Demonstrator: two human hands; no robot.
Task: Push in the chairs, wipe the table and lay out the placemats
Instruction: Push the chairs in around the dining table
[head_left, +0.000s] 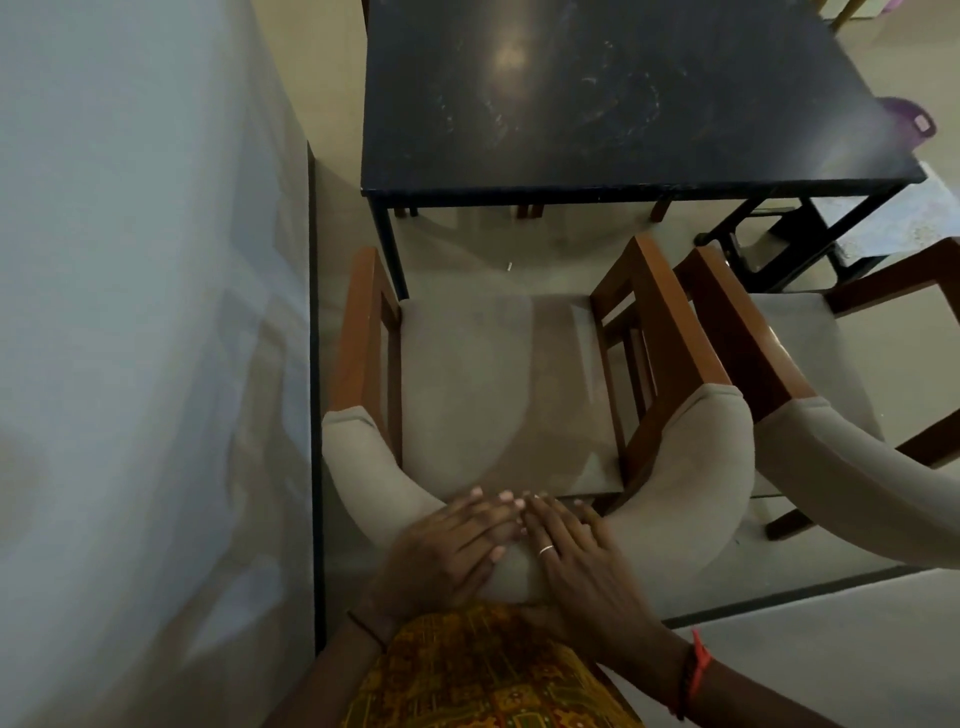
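A wooden armchair (498, 384) with a beige seat and a curved padded backrest stands right in front of me, a short gap from the dark table (613, 93). My left hand (447, 551) and my right hand (576, 556) lie side by side on the top of the backrest, fingers curled over its padded rim. The table top is smudged and bare. A second matching armchair (810, 364) stands at the right, also pulled out from the table.
A white wall (145, 312) runs close along the left side of the chair. A purple object (906, 119) sits on the floor beyond the table's right edge. A dark low frame (769, 244) stands under the table's right end. More chair legs show beneath the far side.
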